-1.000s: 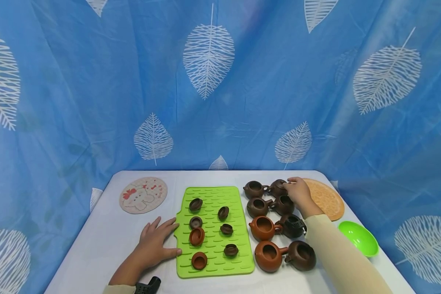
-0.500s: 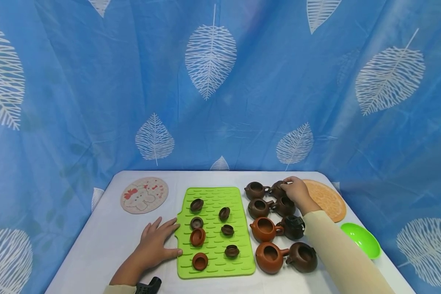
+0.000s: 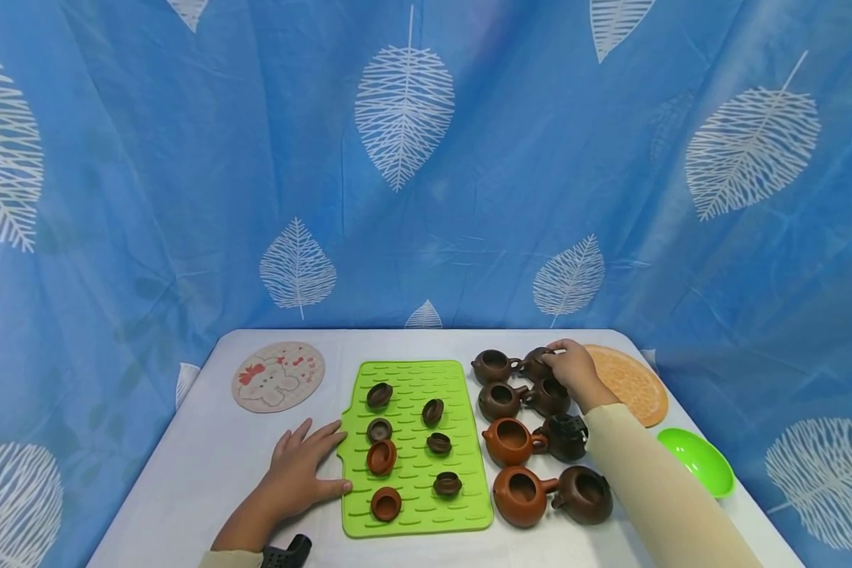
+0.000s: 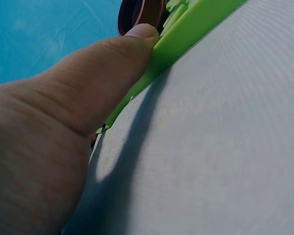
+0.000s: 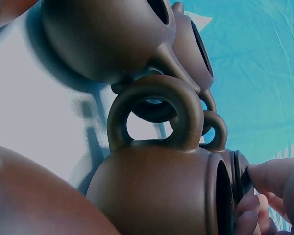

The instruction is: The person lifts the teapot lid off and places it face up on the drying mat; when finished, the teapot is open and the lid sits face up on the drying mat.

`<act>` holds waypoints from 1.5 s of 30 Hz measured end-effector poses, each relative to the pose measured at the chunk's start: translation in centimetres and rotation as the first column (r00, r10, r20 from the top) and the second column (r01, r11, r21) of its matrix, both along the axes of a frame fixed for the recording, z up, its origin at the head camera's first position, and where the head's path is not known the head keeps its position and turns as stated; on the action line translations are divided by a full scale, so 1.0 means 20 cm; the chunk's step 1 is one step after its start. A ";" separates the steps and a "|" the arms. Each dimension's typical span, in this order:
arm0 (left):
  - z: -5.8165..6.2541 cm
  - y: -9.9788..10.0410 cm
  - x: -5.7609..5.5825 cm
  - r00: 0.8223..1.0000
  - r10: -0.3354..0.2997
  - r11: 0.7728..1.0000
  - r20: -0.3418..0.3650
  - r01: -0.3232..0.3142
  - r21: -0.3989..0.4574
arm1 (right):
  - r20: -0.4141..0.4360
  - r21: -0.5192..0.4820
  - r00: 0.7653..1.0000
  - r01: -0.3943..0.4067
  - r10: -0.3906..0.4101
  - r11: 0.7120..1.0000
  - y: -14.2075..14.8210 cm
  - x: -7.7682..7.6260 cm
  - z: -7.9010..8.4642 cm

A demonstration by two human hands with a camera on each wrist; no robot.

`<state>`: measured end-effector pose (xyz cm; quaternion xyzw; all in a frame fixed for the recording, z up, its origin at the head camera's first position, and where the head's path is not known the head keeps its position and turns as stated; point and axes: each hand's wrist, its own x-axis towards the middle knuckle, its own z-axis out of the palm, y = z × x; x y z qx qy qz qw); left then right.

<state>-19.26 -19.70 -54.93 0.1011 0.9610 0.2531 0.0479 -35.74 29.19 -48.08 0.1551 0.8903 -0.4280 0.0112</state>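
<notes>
My left hand (image 3: 298, 469) lies flat on the white table, fingers spread, its thumb (image 4: 88, 78) touching the left edge of the green ribbed mat (image 3: 412, 379) (image 4: 186, 34). Several small brown lids (image 3: 379, 394) lie on that mat. To the right of the mat stand several brown clay teapots (image 3: 511, 440) without lids, in two columns. My right hand (image 3: 571, 369) reaches to the rear right teapot (image 3: 535, 364) (image 5: 157, 191). Its fingertips (image 5: 274, 178) pinch a dark lid (image 5: 241, 176) held at that teapot's mouth.
A round pink patterned coaster (image 3: 278, 375) lies at the back left, an orange round mat (image 3: 632, 383) at the back right, and a green bowl (image 3: 696, 459) by the right edge. A blue leaf-print curtain (image 3: 426, 158) closes off the back and sides.
My right hand has shifted slightly left, closer over the rear right teapot. My left hand has stayed where it was.
</notes>
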 end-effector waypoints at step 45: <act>0.01 0.00 0.01 1.000 -0.001 1.000 0.006 0.001 0.004 | -0.159 -0.880 0.986 -0.124 -0.039 0.458 -0.10 0.06 0.05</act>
